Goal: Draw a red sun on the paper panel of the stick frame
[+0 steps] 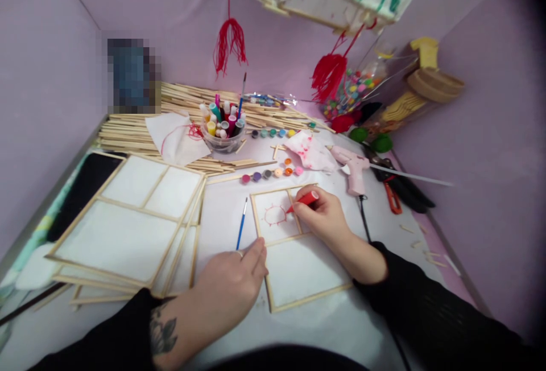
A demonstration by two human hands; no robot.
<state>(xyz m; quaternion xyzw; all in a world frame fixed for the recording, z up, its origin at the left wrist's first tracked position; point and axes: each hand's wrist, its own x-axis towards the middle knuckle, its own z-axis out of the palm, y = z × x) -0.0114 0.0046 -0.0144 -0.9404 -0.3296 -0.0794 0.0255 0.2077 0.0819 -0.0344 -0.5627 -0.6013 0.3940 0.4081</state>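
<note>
My right hand grips a red marker, its tip touching a red sun-like drawing on the upper-left paper pane of a small wooden-stick frame. My left hand lies flat with fingers together, pressing on the frame's left edge. A blue paintbrush lies just left of the frame.
A stack of larger paper-and-stick frames sits at left. Behind are a bowl of markers, loose wooden sticks, small paint pots, a stained tissue, a pink glue gun, red-handled tool. A lantern with red tassels hangs overhead.
</note>
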